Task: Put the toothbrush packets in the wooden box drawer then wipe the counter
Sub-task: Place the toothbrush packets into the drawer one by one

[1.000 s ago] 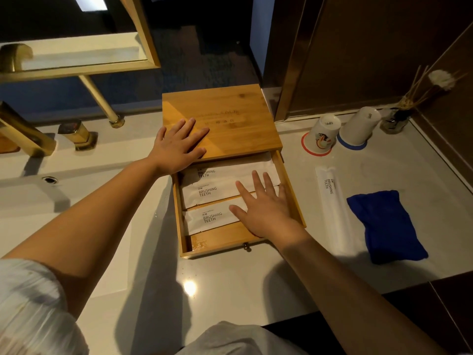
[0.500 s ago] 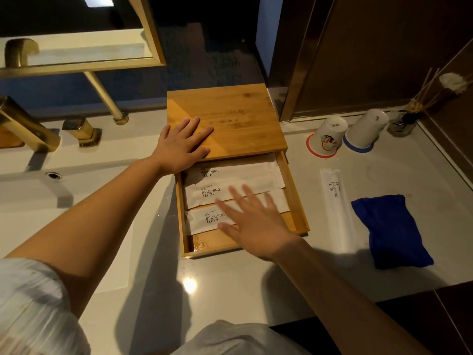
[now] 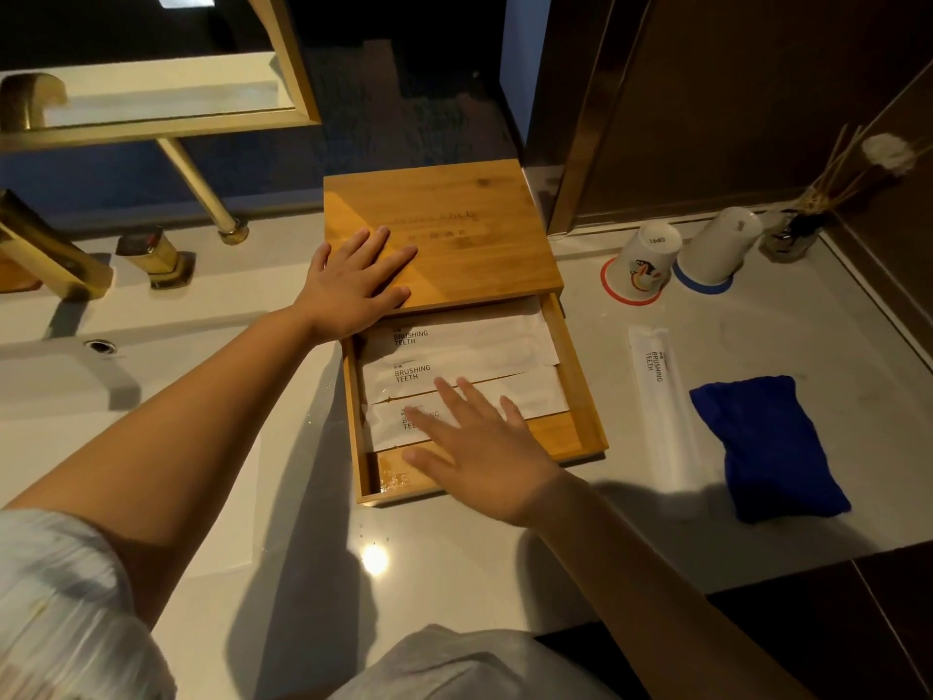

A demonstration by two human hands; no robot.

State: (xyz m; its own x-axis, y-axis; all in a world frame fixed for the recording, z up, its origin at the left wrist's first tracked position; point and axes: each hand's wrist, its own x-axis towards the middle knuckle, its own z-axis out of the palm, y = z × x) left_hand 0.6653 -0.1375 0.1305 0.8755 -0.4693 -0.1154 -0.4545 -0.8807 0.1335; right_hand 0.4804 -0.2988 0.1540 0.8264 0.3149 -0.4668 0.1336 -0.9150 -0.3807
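Observation:
A wooden box (image 3: pixel 454 229) stands on the pale counter (image 3: pixel 454 558) with its drawer (image 3: pixel 580 396) pulled out toward me. Three white toothbrush packets (image 3: pixel 469 341) printed BRUSHING TEETH lie side by side in the drawer. My left hand (image 3: pixel 353 285) rests flat on the box lid, fingers spread. My right hand (image 3: pixel 484 447) hovers flat over the drawer's near part, covering part of the nearest packet and holding nothing. Another packet (image 3: pixel 656 391) lies on the counter right of the drawer. A blue cloth (image 3: pixel 762 442) lies further right.
Two upturned cups (image 3: pixel 646 260) sit on coasters behind the loose packet, beside a reed diffuser (image 3: pixel 797 229). Gold taps (image 3: pixel 151 255) and a sink basin (image 3: pixel 50 376) are at the left. A dark wall panel bounds the counter at the right.
My right hand has slid left and toward me across the drawer, from its right side to its near middle. The left hand has stayed on the lid.

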